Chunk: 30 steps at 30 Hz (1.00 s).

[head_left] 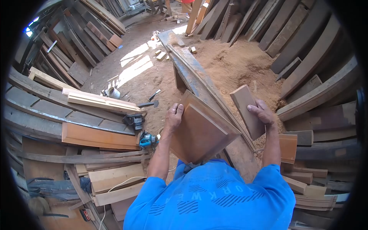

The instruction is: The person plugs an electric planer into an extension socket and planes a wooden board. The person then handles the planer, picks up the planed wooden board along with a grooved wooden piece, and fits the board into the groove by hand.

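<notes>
My left hand (174,116) grips the upper left edge of a brown wooden panel (203,128) with a raised, bevelled face. The panel is tilted in front of my chest, over the near part of a long narrow workbench (209,86). In my right hand (263,113) is a short flat wooden board (245,103), the thumb on its face and the other fingers mostly hidden behind it. Board and panel are apart, the board to the right of the bench. The panel's lower corner reaches my blue shirt.
Sawdust (230,63) covers the floor right of the bench. Stacked planks (306,42) lean along the right. On the left lie a teal power tool (147,139), a dark power tool (135,121), a hammer-like tool (148,104) and a long orange-brown board (99,135). A pale cord (115,186) crosses the boards.
</notes>
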Each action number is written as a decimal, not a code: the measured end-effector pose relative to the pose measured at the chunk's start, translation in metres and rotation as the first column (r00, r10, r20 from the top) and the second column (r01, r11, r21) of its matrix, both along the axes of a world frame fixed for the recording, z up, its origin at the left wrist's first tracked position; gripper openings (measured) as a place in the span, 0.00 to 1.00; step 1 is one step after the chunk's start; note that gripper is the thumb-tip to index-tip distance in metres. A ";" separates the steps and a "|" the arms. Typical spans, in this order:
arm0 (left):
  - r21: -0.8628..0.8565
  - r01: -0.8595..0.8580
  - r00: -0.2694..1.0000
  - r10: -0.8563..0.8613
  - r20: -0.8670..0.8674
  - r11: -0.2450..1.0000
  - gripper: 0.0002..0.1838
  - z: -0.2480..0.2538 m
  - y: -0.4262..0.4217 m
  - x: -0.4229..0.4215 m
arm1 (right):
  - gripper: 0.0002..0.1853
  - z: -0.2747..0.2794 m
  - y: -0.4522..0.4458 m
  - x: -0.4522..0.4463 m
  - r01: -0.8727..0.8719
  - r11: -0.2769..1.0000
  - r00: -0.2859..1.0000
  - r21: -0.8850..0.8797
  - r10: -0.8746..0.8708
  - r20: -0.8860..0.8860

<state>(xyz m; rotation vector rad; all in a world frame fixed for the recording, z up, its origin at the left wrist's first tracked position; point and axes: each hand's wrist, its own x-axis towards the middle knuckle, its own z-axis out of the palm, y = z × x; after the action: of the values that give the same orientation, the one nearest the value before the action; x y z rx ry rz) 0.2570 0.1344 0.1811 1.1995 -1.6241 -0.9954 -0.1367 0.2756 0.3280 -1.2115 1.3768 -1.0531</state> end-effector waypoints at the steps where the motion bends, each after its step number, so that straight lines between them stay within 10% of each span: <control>1: 0.004 0.000 1.000 0.000 0.024 1.000 0.27 0.000 0.000 -0.002 | 0.31 0.027 0.001 0.006 -0.045 0.998 0.990 -0.038 0.039 -0.133; 9: -0.027 0.032 0.992 -0.028 0.122 0.999 0.27 0.021 0.011 -0.020 | 0.27 0.056 0.004 0.035 -0.188 0.979 0.658 0.075 0.183 -0.730; 30: -0.075 0.045 0.989 -0.034 0.146 0.996 0.28 0.044 0.021 -0.047 | 0.28 0.048 -0.009 0.016 -0.250 0.965 0.757 0.076 0.244 -0.606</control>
<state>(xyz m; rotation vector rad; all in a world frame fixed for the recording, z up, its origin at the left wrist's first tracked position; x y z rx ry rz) 0.2097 0.1556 0.2254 1.2140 -1.7898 -0.8783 -0.1210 0.2666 0.3755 -1.7892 1.6252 -0.4797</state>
